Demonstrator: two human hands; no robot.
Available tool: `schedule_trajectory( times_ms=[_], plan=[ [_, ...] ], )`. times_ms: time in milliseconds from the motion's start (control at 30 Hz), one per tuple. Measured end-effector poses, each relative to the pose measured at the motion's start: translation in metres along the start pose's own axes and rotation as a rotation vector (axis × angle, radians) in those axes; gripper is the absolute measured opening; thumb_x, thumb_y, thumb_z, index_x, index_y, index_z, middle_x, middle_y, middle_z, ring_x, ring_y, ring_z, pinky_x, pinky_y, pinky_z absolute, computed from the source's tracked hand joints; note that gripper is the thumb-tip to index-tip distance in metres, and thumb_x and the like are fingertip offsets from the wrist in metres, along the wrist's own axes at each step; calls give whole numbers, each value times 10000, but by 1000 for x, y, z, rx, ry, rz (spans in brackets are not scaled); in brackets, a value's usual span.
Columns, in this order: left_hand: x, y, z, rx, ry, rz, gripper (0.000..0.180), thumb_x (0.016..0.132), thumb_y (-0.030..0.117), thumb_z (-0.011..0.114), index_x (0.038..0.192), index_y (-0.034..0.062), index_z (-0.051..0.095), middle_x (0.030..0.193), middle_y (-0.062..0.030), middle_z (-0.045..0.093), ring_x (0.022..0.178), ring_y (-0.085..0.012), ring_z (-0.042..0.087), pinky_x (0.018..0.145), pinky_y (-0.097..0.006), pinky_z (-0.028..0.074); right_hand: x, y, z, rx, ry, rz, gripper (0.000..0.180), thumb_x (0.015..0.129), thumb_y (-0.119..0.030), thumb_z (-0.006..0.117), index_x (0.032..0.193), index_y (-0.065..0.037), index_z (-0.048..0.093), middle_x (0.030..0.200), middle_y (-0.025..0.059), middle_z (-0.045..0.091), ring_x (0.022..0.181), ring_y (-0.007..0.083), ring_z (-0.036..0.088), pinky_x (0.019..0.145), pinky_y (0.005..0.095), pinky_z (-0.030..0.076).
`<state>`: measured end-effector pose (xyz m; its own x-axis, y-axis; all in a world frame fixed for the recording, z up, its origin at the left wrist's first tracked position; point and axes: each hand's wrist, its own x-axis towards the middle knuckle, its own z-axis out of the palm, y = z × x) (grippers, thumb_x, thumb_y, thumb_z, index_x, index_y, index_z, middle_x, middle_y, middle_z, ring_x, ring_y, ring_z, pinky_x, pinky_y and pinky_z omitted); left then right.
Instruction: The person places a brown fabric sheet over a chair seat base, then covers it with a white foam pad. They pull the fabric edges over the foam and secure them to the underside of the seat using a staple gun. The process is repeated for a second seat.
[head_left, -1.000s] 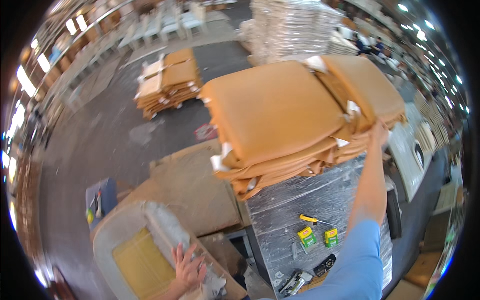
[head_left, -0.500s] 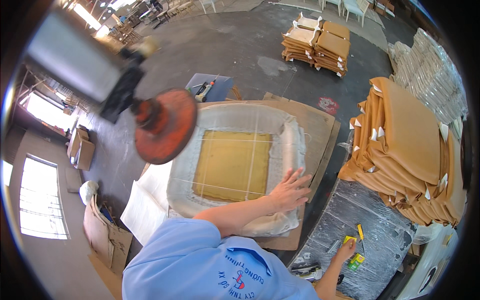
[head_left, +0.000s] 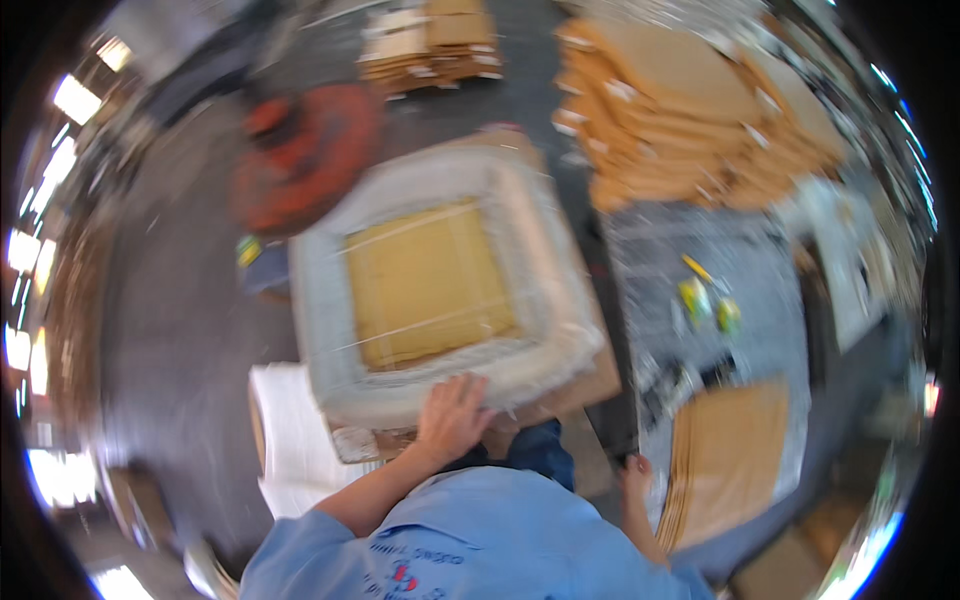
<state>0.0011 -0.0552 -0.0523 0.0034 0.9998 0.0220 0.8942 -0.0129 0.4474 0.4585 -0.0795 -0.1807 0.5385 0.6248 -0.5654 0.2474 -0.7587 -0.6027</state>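
Note:
A square padded piece (head_left: 545, 250), likely a seat cushion, has a thick white fabric border around a mustard panel (head_left: 430, 285) crossed by thin pale cords. It rests on a cardboard-topped stand (head_left: 590, 385). My left hand (head_left: 455, 415) lies on the piece's near edge, fingers stretched out. Low beside the plastic-covered table, my right hand (head_left: 636, 472) looks curled closed; blur and its small size hide anything inside. A stack of tan sheets (head_left: 730, 445) lies just right of it. Farther up the table are a yellow cutter (head_left: 697, 268) and two small yellow-green boxes (head_left: 728, 316).
A blurred red-orange disc (head_left: 305, 155) hangs at the upper left, near the padded piece. Tan covers (head_left: 680, 110) are piled at the far right, with a smaller stack (head_left: 430, 45) on the floor behind. White sheets (head_left: 300, 440) lie at the near left.
My view has swung right and down. My left hand has gone from the piece's right side to its near edge. My right hand has left the small boxes and come back toward me.

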Motion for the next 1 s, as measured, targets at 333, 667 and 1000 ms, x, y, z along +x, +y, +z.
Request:
schedule_trajectory(
  times_ms=[333,667,1000],
  plan=[
    [-21,-3,15,153,12,91,704,973,342,749,1547,-11,546,1505,-274,592,1372,-477,558,1180,-587,384,-15,68,-55,-184,267,9,312,912,-343,790,1074,-82,845,1033,187,830,1031,376,797,921,477,609],
    [-17,44,54,400,92,-76,750,1082,460,545,1626,-45,439,1584,-290,526,1466,-474,474,1252,-610,275,230,19,-97,-368,381,-99,243,944,-234,697,1042,-50,822,1104,235,795,1083,439,752,953,529,598],
    [-5,69,80,512,107,-174,774,1087,489,522,1644,-36,409,1590,-287,505,1475,-476,464,1242,-605,295,349,-29,-86,-602,350,-172,432,906,-205,750,1308,-80,656,1356,213,610,1312,437,574,1086,537,528]
  ],
)
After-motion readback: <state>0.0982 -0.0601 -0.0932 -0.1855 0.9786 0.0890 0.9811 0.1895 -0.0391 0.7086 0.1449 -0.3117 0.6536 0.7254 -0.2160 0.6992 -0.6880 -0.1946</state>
